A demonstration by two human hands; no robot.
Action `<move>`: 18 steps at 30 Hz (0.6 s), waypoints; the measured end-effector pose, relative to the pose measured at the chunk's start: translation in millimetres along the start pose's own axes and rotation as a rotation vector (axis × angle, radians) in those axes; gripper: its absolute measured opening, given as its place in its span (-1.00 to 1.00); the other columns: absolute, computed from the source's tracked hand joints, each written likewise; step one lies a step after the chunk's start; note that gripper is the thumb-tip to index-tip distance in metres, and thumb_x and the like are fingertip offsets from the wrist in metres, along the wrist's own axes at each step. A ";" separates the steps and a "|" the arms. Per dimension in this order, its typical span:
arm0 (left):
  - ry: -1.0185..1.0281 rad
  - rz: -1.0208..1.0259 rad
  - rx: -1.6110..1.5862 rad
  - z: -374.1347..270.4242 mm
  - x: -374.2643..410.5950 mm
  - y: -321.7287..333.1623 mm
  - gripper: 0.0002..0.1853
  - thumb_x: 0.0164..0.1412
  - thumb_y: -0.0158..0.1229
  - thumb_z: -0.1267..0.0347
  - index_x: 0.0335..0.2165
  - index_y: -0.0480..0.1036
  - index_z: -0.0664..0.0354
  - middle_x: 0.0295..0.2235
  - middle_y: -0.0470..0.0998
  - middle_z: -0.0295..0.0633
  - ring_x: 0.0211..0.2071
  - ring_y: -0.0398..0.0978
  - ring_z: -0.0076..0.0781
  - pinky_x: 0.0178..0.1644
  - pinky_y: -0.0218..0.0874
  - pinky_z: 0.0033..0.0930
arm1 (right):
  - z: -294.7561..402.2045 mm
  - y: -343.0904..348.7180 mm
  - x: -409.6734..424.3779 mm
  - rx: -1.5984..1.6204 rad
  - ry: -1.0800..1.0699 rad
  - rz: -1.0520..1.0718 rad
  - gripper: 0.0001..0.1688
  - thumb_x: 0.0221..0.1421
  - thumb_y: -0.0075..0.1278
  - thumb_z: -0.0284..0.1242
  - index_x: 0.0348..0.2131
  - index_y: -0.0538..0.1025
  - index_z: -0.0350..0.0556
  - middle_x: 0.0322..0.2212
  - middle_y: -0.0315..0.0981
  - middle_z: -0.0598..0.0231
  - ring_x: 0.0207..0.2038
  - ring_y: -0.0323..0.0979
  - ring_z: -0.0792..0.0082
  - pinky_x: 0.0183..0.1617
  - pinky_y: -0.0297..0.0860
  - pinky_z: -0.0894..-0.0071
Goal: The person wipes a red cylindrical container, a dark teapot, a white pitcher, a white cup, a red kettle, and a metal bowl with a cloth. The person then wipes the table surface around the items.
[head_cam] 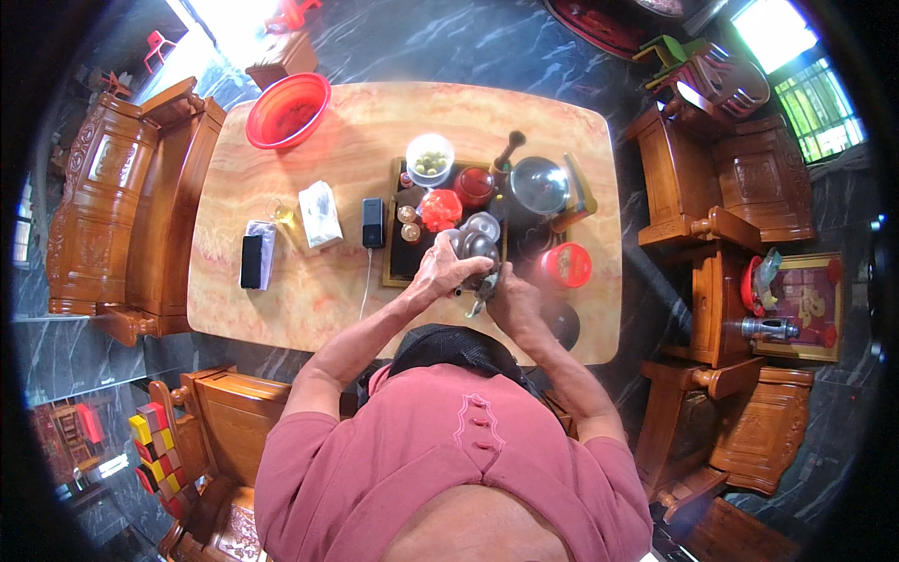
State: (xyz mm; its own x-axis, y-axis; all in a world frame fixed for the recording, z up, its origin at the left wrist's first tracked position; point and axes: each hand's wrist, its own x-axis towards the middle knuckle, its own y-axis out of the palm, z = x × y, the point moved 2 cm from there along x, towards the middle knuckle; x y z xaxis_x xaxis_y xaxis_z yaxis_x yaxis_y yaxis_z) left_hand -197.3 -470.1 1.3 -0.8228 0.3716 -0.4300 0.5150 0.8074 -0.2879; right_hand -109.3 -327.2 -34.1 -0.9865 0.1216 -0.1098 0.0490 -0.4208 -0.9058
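My left hand (441, 270) grips a dark, rounded teapot-like vessel (480, 247) over the front of a tea tray (399, 261), its thumb lying across the near side. Close against the vessel's right side is my right hand (516, 298), fingers curled. Between the hands hangs a small pale-green and dark thing (483, 289), too blurred to name; whether my right fingers hold it is unclear. A shiny metallic round piece (484, 226) shows just behind the vessel. On the tray beyond are a red crumpled bag (440, 209), a dark red round pot (474, 186) and two small round cups (409, 223).
A bowl of green fruit (430, 161), a glass-lidded kettle (539, 185) and a red-rimmed tub (566, 265) stand around the tray. Leftward are a power bank (373, 221), tissue pack (320, 214), glass cup (282, 213), phone (251, 261) and red basin (288, 111). Wooden chairs flank the table.
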 end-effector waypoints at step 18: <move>0.291 0.280 -0.399 -2.1 5.4 -15.9 -0.34 -0.26 0.42 0.31 -0.13 0.34 0.27 -0.29 0.47 -0.25 -0.24 0.42 -0.52 -0.09 0.24 -0.44 | -33.1 8.4 -16.7 1.165 -0.169 0.515 -0.62 0.11 -0.03 -0.27 -0.11 0.41 -0.06 -0.33 0.44 0.39 -0.30 0.41 0.56 -0.22 0.37 0.52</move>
State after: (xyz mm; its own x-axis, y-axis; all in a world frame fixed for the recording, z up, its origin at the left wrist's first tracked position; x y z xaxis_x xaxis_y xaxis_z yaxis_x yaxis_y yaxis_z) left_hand -210.4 -480.0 5.3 -0.7294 0.6618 -0.1734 0.6390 0.7495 0.1729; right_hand -87.3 -303.0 -53.5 -0.9062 -0.3683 -0.2080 0.3487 -0.9288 0.1252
